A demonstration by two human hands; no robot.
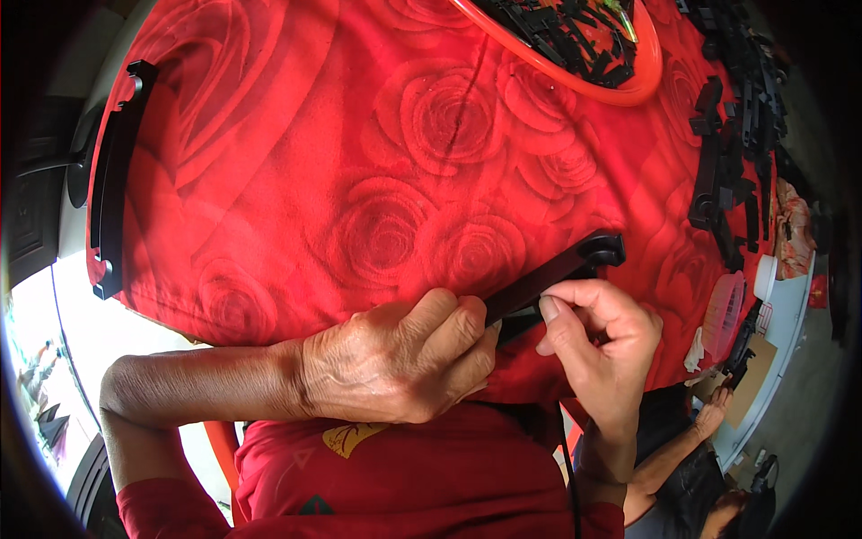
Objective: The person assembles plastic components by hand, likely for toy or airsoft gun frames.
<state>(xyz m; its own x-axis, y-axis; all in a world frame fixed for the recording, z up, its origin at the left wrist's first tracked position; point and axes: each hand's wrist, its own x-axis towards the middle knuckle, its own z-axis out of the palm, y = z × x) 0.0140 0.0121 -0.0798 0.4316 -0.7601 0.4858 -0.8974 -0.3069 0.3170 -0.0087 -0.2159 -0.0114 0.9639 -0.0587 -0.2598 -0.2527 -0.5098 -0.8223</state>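
Left hand (395,359) grasping long black bar (548,274); fingers curled round its near end, back of hand up, knuckles toward the surface. Bar slants up and right from the grip, held over the near edge of the surface (296,171), far end with a rounded, notched shape. Right hand (606,350) just beside the bar, below its far half, thumb and index finger drawn together near the bar's lower edge, other fingers bent. Cannot tell if those fingers pinch something small or touch the bar.

Surface has a red cloth with rose print. Second black bar (115,180) lies along the left edge, well apart from both hands, notches at both ends. Orange-red basin (648,76) at top right, partly cut off by the frame, holds many small black pieces (588,40). Heap of black parts (718,166) down the right edge, pieces overlapping, too jumbled to count. Below the heap: pink translucent container (723,314), with a white round item (765,277) near it. Lower right: another person's hand (712,413) by a brown board (752,377) on a white table (790,350).
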